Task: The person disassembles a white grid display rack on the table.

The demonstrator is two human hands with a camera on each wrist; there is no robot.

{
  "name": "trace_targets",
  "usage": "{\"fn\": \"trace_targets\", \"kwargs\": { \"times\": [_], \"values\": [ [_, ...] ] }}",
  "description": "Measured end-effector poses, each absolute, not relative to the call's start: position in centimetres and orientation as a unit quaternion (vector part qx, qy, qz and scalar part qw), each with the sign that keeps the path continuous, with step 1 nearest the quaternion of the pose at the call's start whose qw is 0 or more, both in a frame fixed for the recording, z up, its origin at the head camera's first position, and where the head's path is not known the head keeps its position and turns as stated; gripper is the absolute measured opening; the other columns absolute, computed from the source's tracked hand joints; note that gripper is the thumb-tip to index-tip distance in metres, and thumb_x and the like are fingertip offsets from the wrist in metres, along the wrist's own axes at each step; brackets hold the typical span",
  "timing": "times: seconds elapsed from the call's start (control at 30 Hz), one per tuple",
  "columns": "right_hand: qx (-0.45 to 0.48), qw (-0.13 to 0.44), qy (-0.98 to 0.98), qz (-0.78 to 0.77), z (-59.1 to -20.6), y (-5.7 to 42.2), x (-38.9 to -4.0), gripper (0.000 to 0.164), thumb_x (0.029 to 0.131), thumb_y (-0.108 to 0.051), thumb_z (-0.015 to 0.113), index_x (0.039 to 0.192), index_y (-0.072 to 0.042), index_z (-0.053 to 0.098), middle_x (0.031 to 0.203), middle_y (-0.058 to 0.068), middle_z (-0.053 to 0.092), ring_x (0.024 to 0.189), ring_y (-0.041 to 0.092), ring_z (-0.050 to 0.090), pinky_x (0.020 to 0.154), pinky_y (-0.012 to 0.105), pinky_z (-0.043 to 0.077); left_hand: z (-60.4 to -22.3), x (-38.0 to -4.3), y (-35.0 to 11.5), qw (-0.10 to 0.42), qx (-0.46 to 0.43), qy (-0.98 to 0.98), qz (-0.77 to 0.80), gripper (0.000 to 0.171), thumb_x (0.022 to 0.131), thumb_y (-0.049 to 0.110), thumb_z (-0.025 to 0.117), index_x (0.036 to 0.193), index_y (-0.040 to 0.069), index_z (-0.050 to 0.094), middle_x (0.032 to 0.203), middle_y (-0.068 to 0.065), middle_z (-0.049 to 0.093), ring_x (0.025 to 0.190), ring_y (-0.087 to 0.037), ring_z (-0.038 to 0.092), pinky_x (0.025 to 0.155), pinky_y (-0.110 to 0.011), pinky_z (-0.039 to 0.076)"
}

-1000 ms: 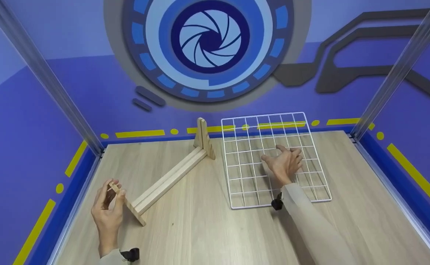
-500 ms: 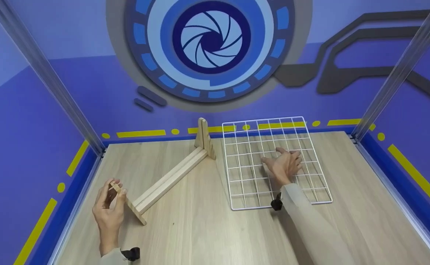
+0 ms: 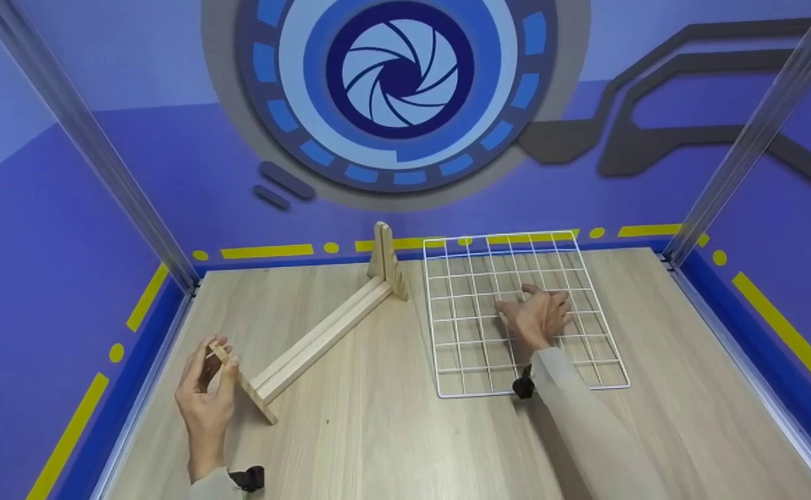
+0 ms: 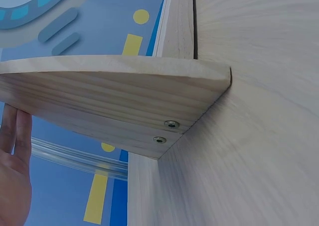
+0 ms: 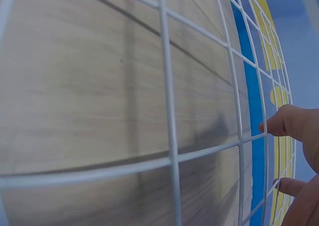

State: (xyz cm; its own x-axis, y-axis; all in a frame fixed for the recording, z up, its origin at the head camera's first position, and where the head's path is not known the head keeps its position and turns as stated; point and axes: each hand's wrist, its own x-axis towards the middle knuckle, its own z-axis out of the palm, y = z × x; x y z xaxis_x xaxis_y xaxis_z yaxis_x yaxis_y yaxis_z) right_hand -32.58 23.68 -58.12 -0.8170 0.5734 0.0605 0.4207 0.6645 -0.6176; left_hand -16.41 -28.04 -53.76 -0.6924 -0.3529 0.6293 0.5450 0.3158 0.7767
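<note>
My left hand (image 3: pixel 204 399) holds the near end board of a wooden stand (image 3: pixel 322 340) between thumb and fingers. The stand has a long grooved bar with a triangular board upright at each end. In the left wrist view two fingers (image 4: pixel 22 131) touch the edge of that end board (image 4: pixel 114 99), with two metal screws near its base. My right hand (image 3: pixel 537 323) is spread over a white wire grid panel (image 3: pixel 478 319), gripping its wires. In the right wrist view a fingertip and the thumb press on the wires (image 5: pixel 173 159). The panel tilts, its far side raised, throwing a shadow.
All of this is on a light wooden tabletop (image 3: pixel 378 444). Blue printed walls (image 3: pixel 135 160) with yellow marks stand behind and at both sides. Clear posts (image 3: pixel 753 132) rise at the back corners. The stand's far end is near the back wall.
The far side of the grid panel has come down towards the tabletop, and my right hand has lowered slightly with it. The left hand and stand have stayed put.
</note>
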Motion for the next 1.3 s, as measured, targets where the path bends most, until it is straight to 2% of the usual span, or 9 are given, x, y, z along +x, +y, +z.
{"fn": "trace_targets", "kwargs": {
  "times": [0.2, 0.4, 0.67, 0.9, 1.1, 1.3],
  "values": [
    [-0.280, 0.096, -0.909, 0.295, -58.4, 24.0, -32.7, 0.080, 0.061, -0.059, 0.088, 0.130, -0.025, 0.068, 0.127, 0.026, 0.047, 0.117, 0.043, 0.045, 0.097, 0.055, 0.035, -53.8, -16.5, -28.0, 0.393, -0.067, -0.710, -0.580, 0.054, 0.085, -0.016, 0.068, 0.137, -0.003, 0.058, 0.121, -0.030, 0.062, 0.108, -0.034, 0.066, 0.096, -0.022, 0.053],
    [-0.290, 0.079, -0.906, 0.298, -58.5, 24.0, -32.7, 0.078, 0.063, -0.057, 0.086, 0.131, -0.024, 0.067, 0.129, 0.025, 0.045, 0.117, 0.043, 0.044, 0.095, 0.055, 0.037, -53.7, -16.5, -27.8, 0.396, -0.078, -0.716, -0.569, 0.054, 0.085, -0.016, 0.067, 0.137, -0.005, 0.056, 0.122, -0.031, 0.061, 0.109, -0.030, 0.066, 0.097, -0.020, 0.052],
    [-0.283, 0.077, -0.913, 0.283, -59.1, 24.0, -32.5, 0.080, 0.059, -0.055, 0.088, 0.129, -0.024, 0.068, 0.125, 0.025, 0.046, 0.116, 0.043, 0.045, 0.093, 0.055, 0.038, -53.7, -16.6, -27.8, 0.406, -0.082, -0.711, -0.568, 0.054, 0.084, -0.017, 0.067, 0.136, -0.006, 0.057, 0.120, -0.032, 0.061, 0.108, -0.027, 0.067, 0.095, -0.019, 0.053],
    [-0.279, 0.080, -0.919, 0.268, -59.5, 24.1, -32.5, 0.079, 0.055, -0.056, 0.088, 0.125, -0.023, 0.070, 0.120, 0.023, 0.047, 0.110, 0.042, 0.047, 0.087, 0.052, 0.039, -53.8, -16.7, -27.9, 0.404, -0.092, -0.705, -0.575, 0.054, 0.085, -0.018, 0.066, 0.136, -0.008, 0.056, 0.121, -0.032, 0.061, 0.108, -0.033, 0.065, 0.096, -0.021, 0.052],
    [-0.286, 0.077, -0.917, 0.268, -59.6, 24.2, -32.8, 0.078, 0.055, -0.055, 0.088, 0.125, -0.025, 0.071, 0.119, 0.020, 0.046, 0.109, 0.039, 0.046, 0.088, 0.050, 0.039, -53.8, -16.7, -27.8, 0.393, -0.076, -0.707, -0.583, 0.054, 0.085, -0.016, 0.067, 0.137, -0.004, 0.057, 0.121, -0.031, 0.062, 0.109, -0.035, 0.065, 0.097, -0.022, 0.052],
    [-0.268, 0.090, -0.916, 0.283, -59.7, 24.2, -32.5, 0.077, 0.056, -0.052, 0.088, 0.125, -0.024, 0.071, 0.118, 0.021, 0.045, 0.112, 0.040, 0.044, 0.086, 0.052, 0.038, -53.6, -16.5, -27.8, 0.394, -0.067, -0.718, -0.570, 0.054, 0.086, -0.015, 0.068, 0.137, -0.004, 0.057, 0.121, -0.029, 0.062, 0.109, -0.029, 0.066, 0.096, -0.020, 0.052]
  ]
}}
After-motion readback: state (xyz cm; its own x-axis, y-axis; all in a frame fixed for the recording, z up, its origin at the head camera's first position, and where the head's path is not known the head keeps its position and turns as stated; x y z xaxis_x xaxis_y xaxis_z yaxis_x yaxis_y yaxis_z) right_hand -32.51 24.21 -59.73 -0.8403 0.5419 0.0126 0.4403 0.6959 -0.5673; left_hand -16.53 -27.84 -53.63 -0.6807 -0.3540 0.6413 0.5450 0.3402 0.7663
